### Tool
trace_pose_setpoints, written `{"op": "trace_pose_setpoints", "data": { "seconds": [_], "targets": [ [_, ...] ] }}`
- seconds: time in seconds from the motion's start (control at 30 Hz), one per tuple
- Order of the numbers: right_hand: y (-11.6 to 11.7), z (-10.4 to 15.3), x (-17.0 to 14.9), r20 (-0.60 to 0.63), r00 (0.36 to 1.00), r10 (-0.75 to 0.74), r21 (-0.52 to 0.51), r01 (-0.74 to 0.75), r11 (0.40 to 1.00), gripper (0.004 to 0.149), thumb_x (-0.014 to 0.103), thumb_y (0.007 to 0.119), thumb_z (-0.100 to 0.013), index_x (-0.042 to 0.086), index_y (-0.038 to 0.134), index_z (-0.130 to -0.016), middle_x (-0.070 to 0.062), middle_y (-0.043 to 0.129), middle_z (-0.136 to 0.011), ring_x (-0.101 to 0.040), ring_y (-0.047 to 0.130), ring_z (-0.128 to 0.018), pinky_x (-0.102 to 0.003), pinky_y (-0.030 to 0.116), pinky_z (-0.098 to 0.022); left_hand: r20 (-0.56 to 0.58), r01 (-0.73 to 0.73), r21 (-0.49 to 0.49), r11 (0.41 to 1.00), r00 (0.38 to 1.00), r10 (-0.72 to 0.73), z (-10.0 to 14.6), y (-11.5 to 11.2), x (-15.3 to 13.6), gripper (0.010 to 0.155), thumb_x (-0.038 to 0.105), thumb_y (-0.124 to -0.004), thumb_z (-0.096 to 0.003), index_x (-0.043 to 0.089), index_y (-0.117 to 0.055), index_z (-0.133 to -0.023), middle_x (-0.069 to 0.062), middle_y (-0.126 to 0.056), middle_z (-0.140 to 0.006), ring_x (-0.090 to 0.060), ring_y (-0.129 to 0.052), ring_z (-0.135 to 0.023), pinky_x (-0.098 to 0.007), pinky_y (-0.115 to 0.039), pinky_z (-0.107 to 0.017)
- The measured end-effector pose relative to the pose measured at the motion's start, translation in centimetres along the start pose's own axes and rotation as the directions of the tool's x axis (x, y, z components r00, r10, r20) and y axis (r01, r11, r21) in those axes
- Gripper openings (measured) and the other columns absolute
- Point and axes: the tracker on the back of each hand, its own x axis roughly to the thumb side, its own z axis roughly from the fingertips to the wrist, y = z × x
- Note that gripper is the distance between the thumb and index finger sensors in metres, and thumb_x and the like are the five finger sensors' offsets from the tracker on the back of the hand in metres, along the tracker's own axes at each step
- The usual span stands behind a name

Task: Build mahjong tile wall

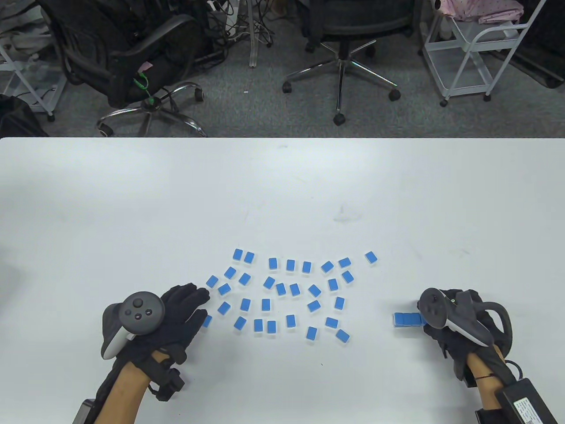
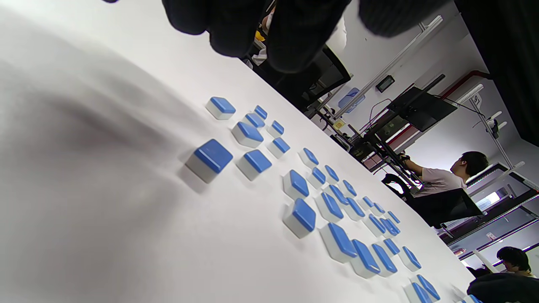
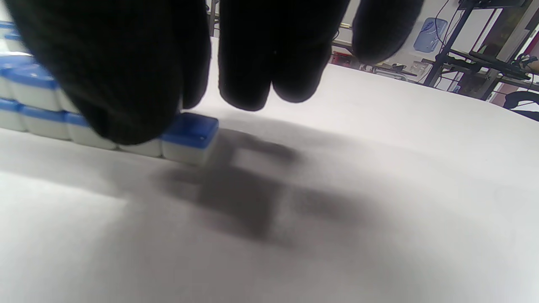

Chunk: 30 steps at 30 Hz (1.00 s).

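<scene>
Showing an early stage of wall building: a short row of tiles (image 1: 408,319), blue backs up and sides touching, lies on the white table (image 1: 282,185) toward its near right part, its long axis parallel to the near edge. The right hand (image 1: 446,324) sits at the row's right end; in the right wrist view its gloved fingertips (image 3: 122,109) hang over the end tile, with stacked tiles visible further along, but whether they press, pinch or merely hover cannot be told. The loose tiles (image 1: 291,291), several dozen lying face down and apart at mixed angles, are scattered near the middle of the near edge, between the two hands. The left hand (image 1: 176,313) rests just beside the scatter's left margin, fingers extended and relaxed, holding nothing; one tile (image 1: 206,321) lies just at its fingertips, partly hidden. The deciding relation is that the scatter lies leftward of the row, along the row's own long axis, so further tiles would likely join at its open left end. By position, the left hand is nearer the scatter's left tiles, whereas the right hand is nearer the row and the rightmost loose tiles (image 1: 342,335).
</scene>
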Motion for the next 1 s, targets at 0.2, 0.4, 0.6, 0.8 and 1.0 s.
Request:
{"op": "trace_pose_setpoints", "data": {
  "seconds": [0.2,0.4,0.6,0.8,1.0],
  "targets": [
    [0.1,0.1,0.1,0.004,1.000,-0.004,-0.003,0.004,1.000,0.056,0.042,0.093,-0.029,0.037,0.079,-0.083,0.000,0.079,-0.099,-0.031,0.074,-0.096,-0.064,0.053,-0.075,0.002,0.001,0.001,1.000,1.000,-0.001,0.0,0.0,0.0,0.065,0.059,-0.057,-0.0510,0.031,-0.057,-0.110,-0.005,-0.045,-0.121,-0.037,-0.035,-0.113,-0.066,-0.030,-0.078],
    [-0.2,0.2,-0.2,0.003,1.000,-0.024,0.003,0.024,1.000,0.059,0.044,0.093,-0.029,0.037,0.076,-0.085,0.000,0.080,-0.098,-0.031,0.075,-0.095,-0.064,0.054,-0.075,0.004,0.005,0.001,1.000,1.000,-0.005,0.1,0.0,0.0,0.065,0.058,-0.057,-0.0510,0.031,-0.057,-0.110,-0.005,-0.045,-0.121,-0.037,-0.035,-0.113,-0.066,-0.030,-0.078],
    [-2.1,0.7,-2.3,-0.038,0.974,-0.222,-0.114,0.216,0.970,0.059,0.044,0.090,-0.032,0.034,0.076,-0.087,0.000,0.085,-0.094,-0.031,0.080,-0.091,-0.064,0.055,-0.074,0.005,0.004,0.017,1.000,1.000,-0.004,0.1,0.2,0.3,0.065,0.058,-0.057,-0.0510,0.031,-0.057,-0.110,-0.005,-0.045,-0.121,-0.037,-0.035,-0.113,-0.066,-0.030,-0.078],
    [-5.0,-2.8,1.7,-0.072,0.997,-0.014,-0.070,0.009,0.998,0.058,0.046,0.088,-0.033,0.035,0.074,-0.088,0.005,0.091,-0.087,-0.028,0.086,-0.085,-0.061,0.060,-0.073,0.022,0.009,0.014,1.000,1.000,-0.009,0.1,0.0,0.6,0.065,0.058,-0.057,-0.0510,0.031,-0.057,-0.110,-0.005,-0.045,-0.121,-0.037,-0.035,-0.113,-0.066,-0.030,-0.078],
    [-5.4,-8.4,8.2,-0.090,0.991,0.102,0.056,-0.097,0.994,0.077,0.044,0.088,-0.034,0.047,0.044,-0.098,0.001,0.060,-0.110,-0.030,0.071,-0.097,-0.063,0.055,-0.075,0.028,0.007,0.016,1.000,1.000,-0.007,0.1,0.1,0.6,0.065,0.058,-0.057,-0.0510,0.031,-0.057,-0.110,-0.005,-0.045,-0.121,-0.037,-0.035,-0.113,-0.066,-0.030,-0.078]
  ]
}}
